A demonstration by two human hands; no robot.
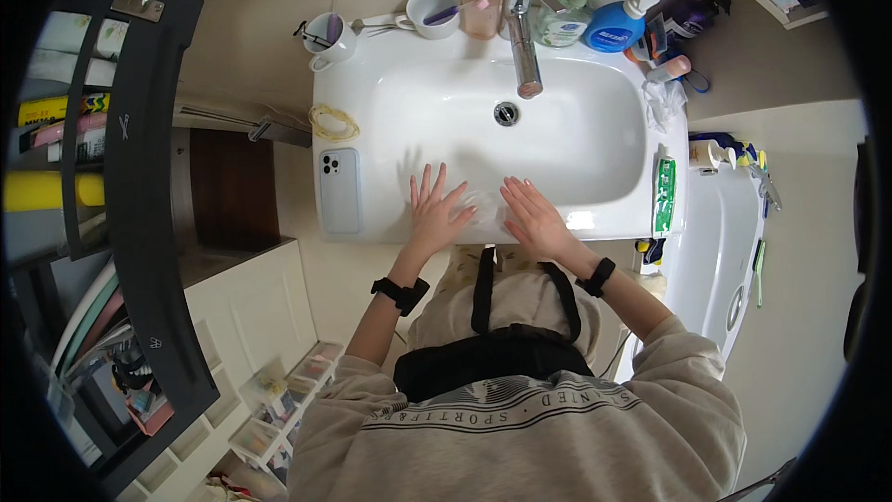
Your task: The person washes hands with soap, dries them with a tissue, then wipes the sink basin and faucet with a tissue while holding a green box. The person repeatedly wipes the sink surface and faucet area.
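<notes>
Over the front rim of a white ceramic washbasin (585, 104), my left hand (435, 215) is held palm down with its fingers spread. My right hand (535, 217) hovers to its right, flat and with straight fingers, holding nothing. Between the two lies a crumpled piece of clear plastic film (488, 205), close to my left thumb; whether the thumb touches it I cannot tell. A chrome faucet (524, 49) reaches over the basin, and no water shows from its spout. Left of my left hand, a pale blue smartphone (341, 192) rests on the rim, below a yellowish looped band (334, 123).
Along the back stand a white mug with toothbrushes (334, 49), another white mug (432, 10), a pink pump bottle (481, 10), a green one (564, 17) and a blue one (617, 28). A green toothpaste tube (665, 194) lies at right. An open dark cabinet door (150, 174) juts out at left.
</notes>
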